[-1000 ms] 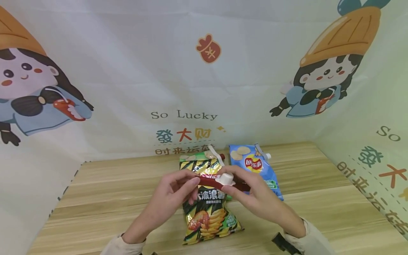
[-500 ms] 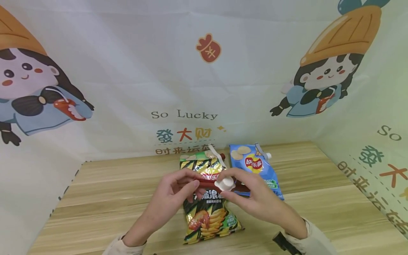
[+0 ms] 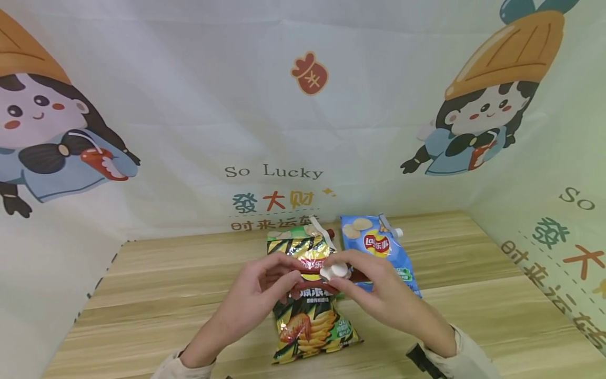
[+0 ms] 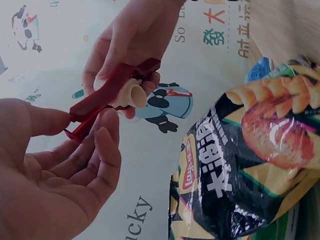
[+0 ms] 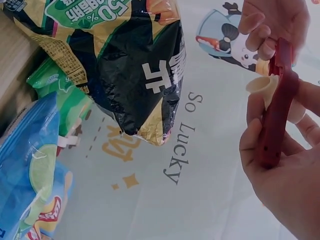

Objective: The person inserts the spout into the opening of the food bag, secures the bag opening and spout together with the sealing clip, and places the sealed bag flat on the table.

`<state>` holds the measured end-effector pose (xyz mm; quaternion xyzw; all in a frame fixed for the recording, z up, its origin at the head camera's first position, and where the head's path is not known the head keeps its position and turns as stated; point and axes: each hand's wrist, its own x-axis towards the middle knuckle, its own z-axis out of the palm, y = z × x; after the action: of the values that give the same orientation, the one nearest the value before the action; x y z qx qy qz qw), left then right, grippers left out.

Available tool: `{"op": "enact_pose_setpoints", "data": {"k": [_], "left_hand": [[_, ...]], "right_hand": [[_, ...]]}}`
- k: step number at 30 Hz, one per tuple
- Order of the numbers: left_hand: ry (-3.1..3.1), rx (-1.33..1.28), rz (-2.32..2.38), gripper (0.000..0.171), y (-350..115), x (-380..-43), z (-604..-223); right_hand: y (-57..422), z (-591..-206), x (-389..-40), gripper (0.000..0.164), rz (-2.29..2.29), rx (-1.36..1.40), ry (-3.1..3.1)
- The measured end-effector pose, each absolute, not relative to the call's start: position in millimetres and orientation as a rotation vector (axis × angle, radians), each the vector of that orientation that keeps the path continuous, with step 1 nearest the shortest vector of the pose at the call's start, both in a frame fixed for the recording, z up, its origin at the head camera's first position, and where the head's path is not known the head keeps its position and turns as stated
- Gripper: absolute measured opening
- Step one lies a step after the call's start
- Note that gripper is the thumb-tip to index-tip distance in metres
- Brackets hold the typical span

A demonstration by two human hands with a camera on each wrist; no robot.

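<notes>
A dark red bag clip with a white pour spout spans the gap between my hands, above the chip bags. Its two bars stand apart at the left end, as the left wrist view shows. My left hand pinches that end between thumb and fingers. At the other end my right hand grips the clip, beside the spout. Below lies a black and yellow chip bag with chicken wings pictured on it; the hands partly cover it in the head view.
Behind the black bag lies a green bag with a white clip and dark red cap. A blue chip bag to the right carries a grey clip with a white cap. A printed cloth backs the wooden table.
The red clip's bars have spread from together to apart, with the bag showing through the gap. The white spout has tilted slightly. Both hands stay nearly in place.
</notes>
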<state>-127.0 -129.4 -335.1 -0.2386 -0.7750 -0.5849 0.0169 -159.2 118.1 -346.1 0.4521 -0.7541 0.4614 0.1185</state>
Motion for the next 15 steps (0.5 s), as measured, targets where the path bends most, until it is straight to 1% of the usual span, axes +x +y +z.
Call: {"op": "enact_pose_setpoints", "data": {"k": [8,11,15], "left_hand": [[-2.369,-0.647,-1.602,0.009,-124.9,-122.6,-335.0],[-2.339,-0.616,-1.55,0.009,-125.7,-120.8,-337.1],[-2.373,-0.589,-1.512,0.011,-130.4,-117.9,-344.3]], "right_hand": [[118.8,-342.5,-155.6,0.029,1.167,1.328,-2.271],[118.4,-342.8,-155.0,0.029,1.106,1.337,-2.205],[119.6,-342.4,-155.4,0.028,1.135,1.33,-2.049]]}}
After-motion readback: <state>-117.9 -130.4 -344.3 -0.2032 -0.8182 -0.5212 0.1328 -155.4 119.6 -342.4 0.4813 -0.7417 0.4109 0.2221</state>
